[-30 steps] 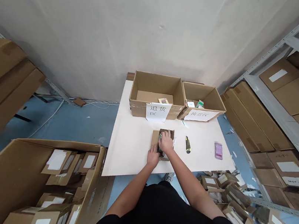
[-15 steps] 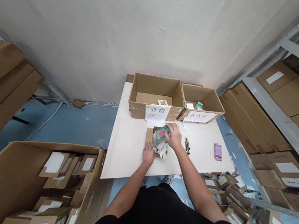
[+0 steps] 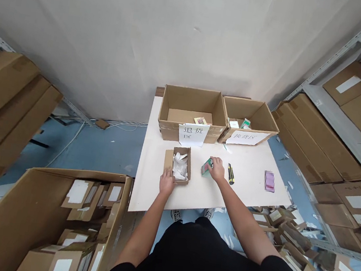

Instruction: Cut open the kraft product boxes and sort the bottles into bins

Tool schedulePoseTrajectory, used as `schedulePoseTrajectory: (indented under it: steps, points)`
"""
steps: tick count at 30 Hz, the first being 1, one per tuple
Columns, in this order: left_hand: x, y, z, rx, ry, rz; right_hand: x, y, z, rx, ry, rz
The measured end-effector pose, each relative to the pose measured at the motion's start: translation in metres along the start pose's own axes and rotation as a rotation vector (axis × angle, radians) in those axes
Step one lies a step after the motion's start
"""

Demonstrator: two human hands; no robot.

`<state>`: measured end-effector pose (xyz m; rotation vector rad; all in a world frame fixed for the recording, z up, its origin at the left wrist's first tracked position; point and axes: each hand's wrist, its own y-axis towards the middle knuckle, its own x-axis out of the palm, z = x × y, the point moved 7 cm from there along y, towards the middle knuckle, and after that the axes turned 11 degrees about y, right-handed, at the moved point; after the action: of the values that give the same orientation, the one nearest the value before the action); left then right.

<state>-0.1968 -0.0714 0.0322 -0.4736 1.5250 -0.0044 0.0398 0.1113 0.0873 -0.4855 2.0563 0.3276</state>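
Note:
A small open cardboard box (image 3: 188,163) with crumpled white paper inside sits on the white table (image 3: 249,177). My left hand (image 3: 167,181) grips its near left corner. My right hand (image 3: 217,169) is to the right of the box, closed on a small green and pink package (image 3: 206,167) that rests on or just above the tabletop.
A utility knife (image 3: 231,174) and a pink item (image 3: 269,181) lie to the right. Two labelled open cartons (image 3: 191,128) (image 3: 251,136) stand at the table's back. A large carton of small parcels (image 3: 53,216) is at lower left. Shelves with boxes (image 3: 347,129) line the right, parcels litter the floor.
My right hand lifted the green and pink package out of the small box and carried it right onto the table. The box with my left hand shifted left.

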Motion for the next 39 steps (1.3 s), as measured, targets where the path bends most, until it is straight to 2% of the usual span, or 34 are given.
schedulePoseTrajectory:
  steps: [3, 6, 9, 12, 14, 17, 20, 23, 25, 28, 34, 37, 39]
  points:
    - [-0.002, -0.005, -0.001, -0.020, 0.006, -0.006, 0.026, -0.008, 0.012, -0.035, -0.013, -0.107]
    - [-0.004, -0.011, -0.001, -0.011, -0.017, -0.007, 0.024, -0.015, 0.024, -0.039, 0.015, -0.072]
    - [-0.013, -0.018, 0.000, -0.032, -0.078, 0.066, 0.011, -0.025, 0.043, 0.081, 0.090, 0.056]
    - [-0.031, -0.019, 0.015, -0.055, -0.171, 0.180, 0.015, -0.040, 0.064, 0.260, 0.236, 0.110]
    - [-0.044, -0.012, 0.040, -0.004, -0.231, 0.212, 0.024, -0.048, 0.075, 0.375, 0.348, 0.109]
    - [-0.065, 0.013, 0.095, 0.176, -0.305, 0.187, 0.035, -0.050, 0.081, 0.480, 0.487, 0.121]
    - [-0.077, 0.044, 0.148, 0.316, -0.347, 0.099, 0.034, -0.039, 0.075, 0.428, 0.582, 0.122]
    - [-0.073, 0.069, 0.175, 0.254, -0.341, -0.038, 0.028, -0.024, 0.069, 0.326, 0.651, 0.092]
    - [-0.066, 0.077, 0.180, 0.152, -0.325, -0.099, 0.026, -0.019, 0.069, 0.304, 0.687, 0.076]
    - [-0.060, 0.077, 0.178, 0.055, -0.327, -0.105, 0.028, -0.020, 0.072, 0.298, 0.743, 0.058]
    - [-0.063, 0.079, 0.170, 0.042, -0.381, -0.072, 0.040, -0.029, 0.068, 0.204, 0.821, -0.014]
    - [-0.066, 0.084, 0.168, 0.031, -0.393, -0.096, 0.038, -0.029, 0.071, 0.205, 0.788, 0.035]
    - [-0.069, 0.085, 0.165, 0.024, -0.428, -0.089, 0.032, -0.030, 0.073, 0.209, 0.688, 0.102]
